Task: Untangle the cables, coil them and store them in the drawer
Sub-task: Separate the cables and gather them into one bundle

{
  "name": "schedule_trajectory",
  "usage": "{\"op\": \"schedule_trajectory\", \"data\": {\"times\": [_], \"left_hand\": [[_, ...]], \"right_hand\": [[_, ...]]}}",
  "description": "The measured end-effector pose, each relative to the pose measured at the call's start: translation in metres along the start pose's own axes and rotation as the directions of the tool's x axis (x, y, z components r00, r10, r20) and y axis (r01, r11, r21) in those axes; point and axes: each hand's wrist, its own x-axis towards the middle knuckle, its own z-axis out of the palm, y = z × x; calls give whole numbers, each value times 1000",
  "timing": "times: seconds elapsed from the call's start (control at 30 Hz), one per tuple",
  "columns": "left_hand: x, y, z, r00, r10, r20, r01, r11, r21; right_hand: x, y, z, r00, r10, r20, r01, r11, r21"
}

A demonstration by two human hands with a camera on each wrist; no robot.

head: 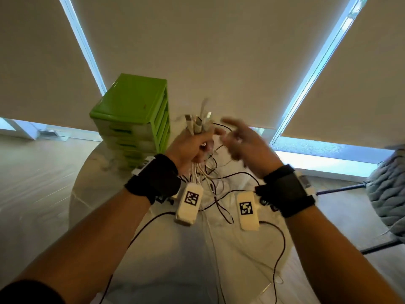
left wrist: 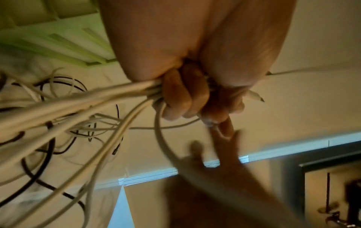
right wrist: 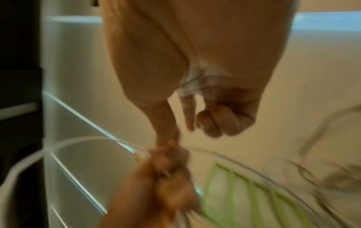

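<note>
My left hand (head: 192, 145) is raised above the table and grips a bundle of white cables (head: 198, 125), whose plug ends stick up out of the fist. In the left wrist view the fingers (left wrist: 185, 100) curl round the white strands (left wrist: 97, 98), which trail down to the table. Below them lies a tangle of white and black cables (head: 217, 187). My right hand (head: 241, 145) is blurred, close to the right of the left hand. Its thumb and forefinger (right wrist: 187, 114) reach toward the left hand (right wrist: 168, 169), the other fingers are curled, and I see nothing held in it.
A green drawer unit (head: 133, 119) with several closed drawers stands at the back left of the round white table (head: 175, 270). A long black cable (head: 278, 255) runs over the table's near side. A grey knitted throw on a chair (head: 388, 183) is at the right.
</note>
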Motion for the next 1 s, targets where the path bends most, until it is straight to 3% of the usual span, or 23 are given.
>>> {"op": "schedule_trajectory", "data": {"times": [0.07, 0.1, 0.17, 0.2, 0.33, 0.43, 0.53, 0.67, 0.77, 0.87, 0.93, 1.0], "left_hand": [[-2, 11, 1, 999, 34, 25, -33, 999, -38], [-5, 18, 2, 998, 55, 32, -53, 997, -48], [-10, 32, 0, 994, 108, 27, -105, 989, -101], [-12, 39, -3, 991, 130, 10, -128, 984, -122], [-17, 45, -13, 979, 189, -74, -193, 980, -51], [-17, 31, -14, 966, 173, -192, -158, 983, 89], [-15, 14, -4, 946, 133, -297, -28, 942, 334], [-1, -10, 11, 961, 138, -238, 1, 864, 504], [16, -19, 10, 990, 79, -116, -13, 875, 485], [21, -17, 1, 992, 49, -117, 7, 900, 437], [21, -13, -9, 987, 65, -145, -6, 925, 379], [20, -4, -20, 986, 67, -153, -24, 963, 267]], "right_hand": [[1, 28, 21, 953, 115, 281, -111, 993, -30], [4, 44, 27, 935, 147, 323, -97, 981, -166], [13, 73, 26, 930, 206, 306, -40, 881, -472], [16, 84, 21, 929, 242, 281, -60, 846, -530], [25, 99, -6, 961, 249, 120, -140, 812, -567], [29, 74, -15, 991, 126, 49, -79, 832, -550], [28, 39, -20, 997, 22, 73, 23, 830, -557], [27, -6, -21, 983, -145, 113, 182, 860, -477], [31, -31, -20, 969, -246, 10, 239, 930, -278], [31, -46, -19, 950, -303, -75, 283, 938, -199], [31, -37, -12, 966, -244, -89, 230, 962, -150], [31, -15, 3, 998, -69, -7, 65, 963, -262]]}}
